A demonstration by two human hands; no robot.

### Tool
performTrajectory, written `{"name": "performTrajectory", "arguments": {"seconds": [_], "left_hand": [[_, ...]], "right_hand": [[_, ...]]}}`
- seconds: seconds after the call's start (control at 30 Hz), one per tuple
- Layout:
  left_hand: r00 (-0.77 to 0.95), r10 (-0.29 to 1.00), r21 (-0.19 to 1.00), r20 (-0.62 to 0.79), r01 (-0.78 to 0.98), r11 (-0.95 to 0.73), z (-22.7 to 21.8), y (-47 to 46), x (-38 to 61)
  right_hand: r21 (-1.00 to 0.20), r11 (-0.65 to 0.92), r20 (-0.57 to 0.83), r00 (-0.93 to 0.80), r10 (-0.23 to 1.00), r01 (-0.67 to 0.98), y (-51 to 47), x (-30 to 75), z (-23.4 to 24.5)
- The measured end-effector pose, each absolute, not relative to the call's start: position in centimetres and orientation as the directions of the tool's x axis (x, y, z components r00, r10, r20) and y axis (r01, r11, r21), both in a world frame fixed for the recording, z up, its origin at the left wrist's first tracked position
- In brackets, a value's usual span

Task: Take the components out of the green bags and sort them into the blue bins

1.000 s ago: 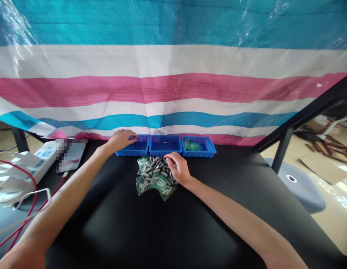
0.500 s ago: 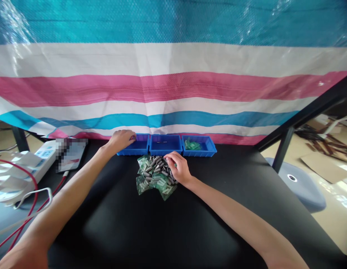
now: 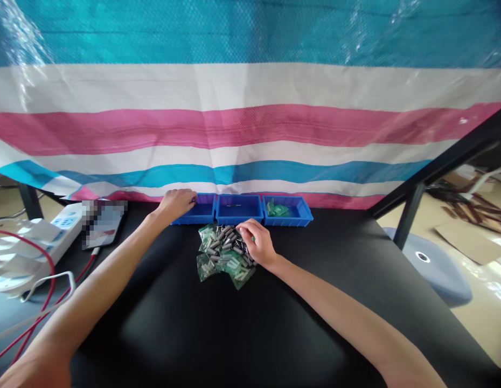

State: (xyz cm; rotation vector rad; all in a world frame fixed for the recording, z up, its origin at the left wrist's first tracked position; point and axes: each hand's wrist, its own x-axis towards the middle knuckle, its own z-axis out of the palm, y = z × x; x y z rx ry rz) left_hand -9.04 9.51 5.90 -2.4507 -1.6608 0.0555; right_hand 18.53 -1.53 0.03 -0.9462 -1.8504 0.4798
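My left hand (image 3: 178, 205) hangs over the left blue bin (image 3: 204, 216), its fingers pinched together; what they hold, if anything, is too small to tell. At the right edge of a pile of small grey metal cylinders and pins (image 3: 226, 240), my right hand (image 3: 257, 242) rests with curled fingers. A bit of green shows by its thumb, but I cannot make out what is held. Small green plastic bags (image 3: 234, 265) with pale pieces lie among the pile. A thin pin (image 3: 233, 205) lies in the middle blue bin (image 3: 239, 219). The right blue bin (image 3: 289, 221) contains crumpled green bags (image 3: 277, 209).
On the left lie a white power strip (image 3: 58, 229), a phone (image 3: 107, 226) and red and white cables (image 3: 52, 269). A striped tarp (image 3: 250, 124) hangs behind the bins. Black frame bars (image 3: 410, 215) and a grey stool (image 3: 428, 269) stand right of the black table (image 3: 186, 334).
My left hand has shifted very slightly at the left bin. My right hand and the pile look the same.
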Motion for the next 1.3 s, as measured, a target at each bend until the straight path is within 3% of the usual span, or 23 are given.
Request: {"name": "performTrajectory", "arguments": {"seconds": [0.53, 0.83, 1.3], "left_hand": [[0.375, 0.921, -0.179, 0.103, 0.918, -0.354, 6.04, 9.3, -8.98], [0.455, 0.89, -0.142, 0.035, 0.884, -0.446, 5.78, 9.9, -9.48], [0.437, 0.899, -0.158, 0.031, 0.89, -0.427, 5.61, 9.92, -9.32]], "right_hand": [[-0.668, 0.627, 0.587, -0.235, 0.775, 0.399, -1.53, 18.52, 0.03], [-0.671, 0.628, 0.588, -0.234, 0.774, 0.394, -1.54, 18.53, 0.0], [-0.673, 0.617, 0.576, -0.235, 0.783, 0.408, -1.51, 18.53, -0.08]]}}
